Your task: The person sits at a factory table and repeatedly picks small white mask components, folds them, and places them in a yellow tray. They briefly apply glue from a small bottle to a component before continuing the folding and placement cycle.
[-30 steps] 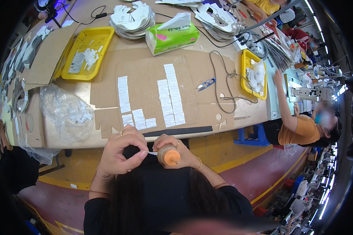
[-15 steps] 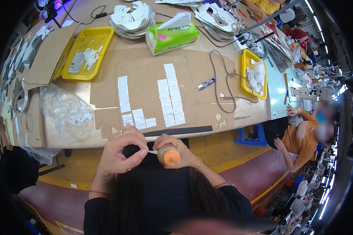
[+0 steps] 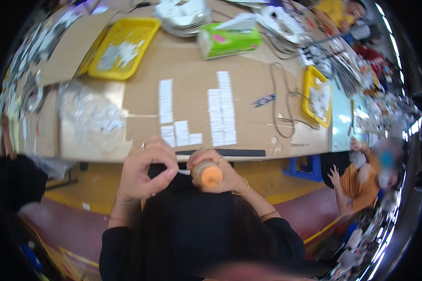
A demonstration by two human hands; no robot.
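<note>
My left hand is closed in a pinch, with a small white strip sticking out from its thumb and fingertip. The strip's other end reaches the side of a small bottle with an orange cap and nozzle. Wrapped round that bottle is my right hand; its nozzle tilts up toward me. Both hands are just off the table's near edge. Beyond them, small white labels lie in columns on the cardboard, one group on the left and a longer pair on the right. Motion blur softens the details.
Blue thread snips and a looped cable lie right of the labels. Yellow trays stand far left and right. A green tissue pack is at the back, a plastic bag at left. A co-worker in orange sits right.
The view has shifted, so the table's things appear farther right and slightly higher. My hands keep nearly the same pose, holding the same strip and bottle. The co-worker's lower hand has lifted slightly.
</note>
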